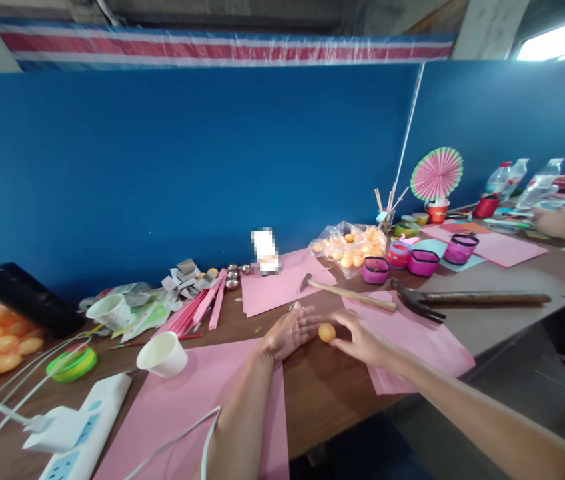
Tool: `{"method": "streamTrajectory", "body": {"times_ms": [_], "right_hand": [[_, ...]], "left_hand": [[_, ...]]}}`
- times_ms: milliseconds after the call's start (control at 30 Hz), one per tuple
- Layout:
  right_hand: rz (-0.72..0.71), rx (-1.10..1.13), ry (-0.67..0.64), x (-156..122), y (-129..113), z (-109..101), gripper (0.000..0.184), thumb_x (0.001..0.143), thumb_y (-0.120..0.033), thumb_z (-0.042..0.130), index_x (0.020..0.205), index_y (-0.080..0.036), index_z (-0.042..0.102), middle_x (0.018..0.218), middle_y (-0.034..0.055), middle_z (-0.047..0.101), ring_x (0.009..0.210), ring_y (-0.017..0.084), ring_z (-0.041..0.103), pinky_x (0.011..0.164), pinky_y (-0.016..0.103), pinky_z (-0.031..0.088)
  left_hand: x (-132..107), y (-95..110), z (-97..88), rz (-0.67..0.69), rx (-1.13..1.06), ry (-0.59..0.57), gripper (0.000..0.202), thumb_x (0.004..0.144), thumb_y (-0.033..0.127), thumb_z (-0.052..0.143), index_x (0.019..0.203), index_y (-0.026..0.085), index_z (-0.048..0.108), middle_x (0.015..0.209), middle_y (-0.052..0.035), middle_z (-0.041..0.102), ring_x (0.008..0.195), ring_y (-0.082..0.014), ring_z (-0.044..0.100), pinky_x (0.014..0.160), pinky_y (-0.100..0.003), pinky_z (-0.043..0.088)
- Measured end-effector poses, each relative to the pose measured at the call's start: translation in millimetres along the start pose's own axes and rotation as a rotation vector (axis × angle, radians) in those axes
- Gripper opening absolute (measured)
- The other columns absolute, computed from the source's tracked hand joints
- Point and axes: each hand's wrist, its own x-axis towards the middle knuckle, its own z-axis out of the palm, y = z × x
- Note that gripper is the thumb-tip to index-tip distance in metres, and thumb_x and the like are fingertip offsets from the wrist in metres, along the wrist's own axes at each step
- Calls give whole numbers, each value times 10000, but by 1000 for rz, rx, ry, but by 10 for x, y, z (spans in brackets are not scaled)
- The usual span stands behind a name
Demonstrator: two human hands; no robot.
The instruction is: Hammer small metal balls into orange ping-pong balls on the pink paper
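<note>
My right hand (365,339) pinches an orange ping-pong ball (327,333) between thumb and fingertips. Just left of it, my left hand (285,335) lies palm up with its fingers stretched out. A small shiny bit shows near the left fingertips, too small to name. Beyond both hands rests a small hammer (355,294) with a pale wooden handle. To its right is a larger claw hammer (482,300). Pink sheets of paper (162,420) lie on the brown table (332,400) on either side of my hands.
A white paper cup (162,355) and a power strip (87,427) with cables stand left. Bagged orange balls (350,247) and purple fabric cups (423,262) sit behind. A blue partition (187,153) borders the table. Another person's hand (560,223) shows at far right.
</note>
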Motion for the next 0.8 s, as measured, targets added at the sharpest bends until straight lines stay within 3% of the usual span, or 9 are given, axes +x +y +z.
{"method": "streamTrajectory", "body": {"times_ms": [567,800], "right_hand": [[16,-55,-10,36,-12,-8,301,698,-228,604,992,-213,539,977,57,609,932,215,541,813,366,428],[29,-48,-57,24,-47,-46,417,645,-185,638,1044,-216,519,1023,55,591,953,216,527,827,369,417]], "left_hand": [[19,-17,-24,-4,21,26,588,809,528,337,1206,102,424,1159,-189,532,995,-212,554,953,-377,316],[0,5,2,-19,33,39,594,806,537,331,1201,104,426,1163,-192,529,1004,-217,548,939,-374,326]]}}
